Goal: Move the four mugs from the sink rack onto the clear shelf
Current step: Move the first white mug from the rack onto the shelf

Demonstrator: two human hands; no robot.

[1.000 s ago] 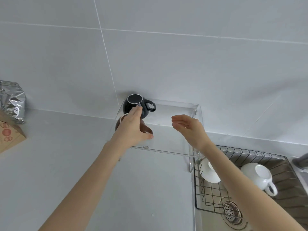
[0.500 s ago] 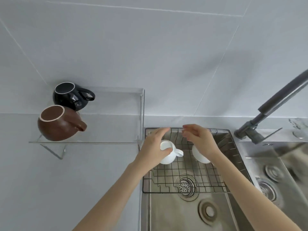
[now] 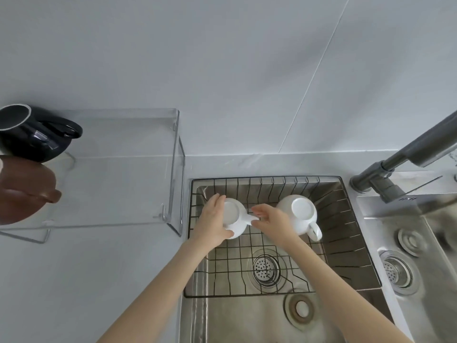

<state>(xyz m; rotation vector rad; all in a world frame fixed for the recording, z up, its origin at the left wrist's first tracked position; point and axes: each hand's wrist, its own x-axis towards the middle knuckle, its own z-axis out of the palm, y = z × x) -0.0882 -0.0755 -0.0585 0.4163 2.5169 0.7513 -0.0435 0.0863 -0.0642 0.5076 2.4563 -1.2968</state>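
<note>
Two white mugs stand in the black wire sink rack (image 3: 272, 181). My left hand (image 3: 212, 225) wraps around the body of the left white mug (image 3: 232, 211). The fingertips of my right hand (image 3: 270, 222) pinch that mug's handle from the right. Just right of my right hand stands the right white mug (image 3: 300, 215), untouched, its handle pointing toward me. On the clear shelf (image 3: 176, 169) at the left sit a black mug (image 3: 32, 138) and, in front of it, a brown mug (image 3: 22, 191), both partly cut off by the frame edge.
The rack sits in a steel sink (image 3: 247, 318) with a drain (image 3: 265, 268). A grey faucet (image 3: 405, 154) reaches in from the right over a second basin (image 3: 405, 243). The shelf stands on a pale counter (image 3: 86, 280) against a tiled wall.
Both hands left the shelf, where the brown mug now stands, and came down into the rack. My left hand closed around the left white mug and my right hand shifted left onto its handle.
</note>
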